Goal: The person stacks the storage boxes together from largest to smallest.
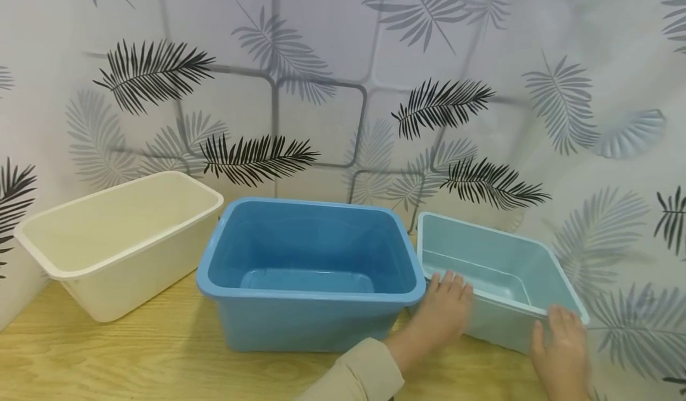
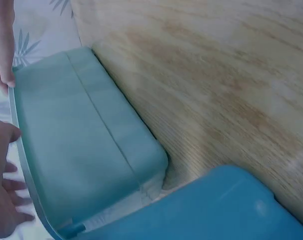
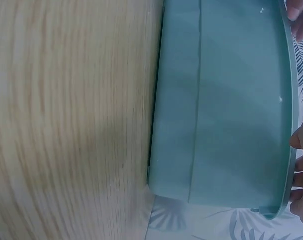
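Note:
A pale teal plastic bin sits at the right on the wooden table, with nothing visible inside it. My left hand, slightly blurred, is at the near rim by the bin's left end, fingers stretched over the edge. In the left wrist view its fingers are spread beside the rim and the thumb tip meets it. At the right end of the same rim is my right hand, fingers extended over the edge and thumb on the outer side. The right wrist view shows these fingers right at the rim.
A larger blue bin stands close against the teal bin's left end. Farther left, a cream bin stands at an angle. Behind them hangs a leaf-patterned cloth. Bare wooden table extends in front of the bins.

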The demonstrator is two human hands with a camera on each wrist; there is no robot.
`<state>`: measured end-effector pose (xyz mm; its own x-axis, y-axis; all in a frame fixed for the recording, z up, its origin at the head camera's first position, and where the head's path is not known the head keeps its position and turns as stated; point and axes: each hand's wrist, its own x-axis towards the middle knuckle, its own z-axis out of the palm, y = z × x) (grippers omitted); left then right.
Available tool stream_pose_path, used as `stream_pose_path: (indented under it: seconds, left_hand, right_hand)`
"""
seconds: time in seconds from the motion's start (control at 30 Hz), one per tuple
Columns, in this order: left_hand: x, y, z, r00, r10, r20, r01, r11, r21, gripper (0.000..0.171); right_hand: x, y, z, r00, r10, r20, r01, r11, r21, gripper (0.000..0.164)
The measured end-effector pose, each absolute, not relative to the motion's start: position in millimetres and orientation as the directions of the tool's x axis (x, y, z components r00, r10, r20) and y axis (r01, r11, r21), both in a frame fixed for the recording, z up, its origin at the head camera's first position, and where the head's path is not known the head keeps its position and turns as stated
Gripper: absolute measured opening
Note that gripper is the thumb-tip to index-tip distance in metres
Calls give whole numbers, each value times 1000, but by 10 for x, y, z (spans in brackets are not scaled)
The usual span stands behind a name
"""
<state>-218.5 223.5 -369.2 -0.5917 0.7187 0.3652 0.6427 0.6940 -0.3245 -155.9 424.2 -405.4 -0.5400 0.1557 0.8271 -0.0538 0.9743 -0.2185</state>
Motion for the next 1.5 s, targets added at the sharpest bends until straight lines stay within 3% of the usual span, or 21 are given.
stream_pose_path:
  seconds: [0.1, 0.17, 0.23, 0.3, 0.5, 0.57, 0.77, 1.0, 1.1, 1.17, 1.23, 1.3, 1.4, 1.5]
  left_hand:
    - [-2219, 2243, -3704, -676, 669, 308, 501, 725, -473, 51]
    - [-2234, 2245, -3717, -701, 655, 281, 437, 706, -557, 53]
    - [-2245, 2249, -3734, -723, 639, 263, 421, 708, -567, 52]
    - [-2243, 2246, -3748, -714, 640, 283, 429, 720, -545, 52]
    - [-2170, 2235, -3756, -683, 665, 302, 431, 701, -568, 52]
    - [-2138, 2238, -3750, -683, 655, 324, 446, 725, -524, 50]
    - [-2170, 2265, -3773, -633, 632, 447, 555, 773, -306, 37]
    - [-2342, 2278, -3856, -452, 624, 637, 508, 767, -392, 8]
    - [-2370, 2294, -3845, -471, 615, 632, 496, 778, -387, 7]
    - [-2375, 2309, -3821, -524, 618, 585, 517, 777, -358, 12]
    - [-2377, 2321, -3792, -573, 630, 524, 542, 771, -334, 17]
    - [-2377, 2330, -3776, -580, 644, 500, 561, 760, -329, 18]
    - [-2370, 2313, -3773, -542, 660, 520, 571, 743, -349, 17]
    - [-2359, 2297, -3792, -472, 649, 597, 571, 741, -354, 16]
  right_hand:
    - [-1562, 4315, -4043, -552, 146, 821, -48, 977, -207, 40]
    - [-1554, 4356, -4030, -582, 152, 799, -33, 977, -210, 42]
    - [-1543, 4396, -4026, -619, 162, 769, -14, 976, -216, 43]
    - [-1536, 4433, -4028, -635, 160, 756, -20, 975, -223, 44]
    - [-1540, 4562, -4056, -593, 116, 797, -71, 978, -195, 41]
    - [-1542, 4604, -4050, -580, 83, 810, -100, 980, -172, 45]
    - [-1602, 4709, -3979, -584, -82, 807, -222, 973, -61, 90]
    - [-1642, 4742, -3929, -651, -120, 750, -234, 971, -47, 53]
    - [-1647, 4738, -3940, -630, -116, 768, -233, 971, -45, 47]
    - [-1640, 4735, -3939, -611, -109, 784, -224, 974, -39, 46]
    - [-1645, 4747, -3940, -587, -113, 802, -216, 976, -20, 57]
    - [-1642, 4771, -3932, -574, -116, 811, -203, 979, -4, 59]
    - [-1634, 4790, -3913, -588, -108, 802, -180, 984, 0, 56]
    - [-1603, 4783, -3883, -628, -73, 775, -154, 988, -32, 33]
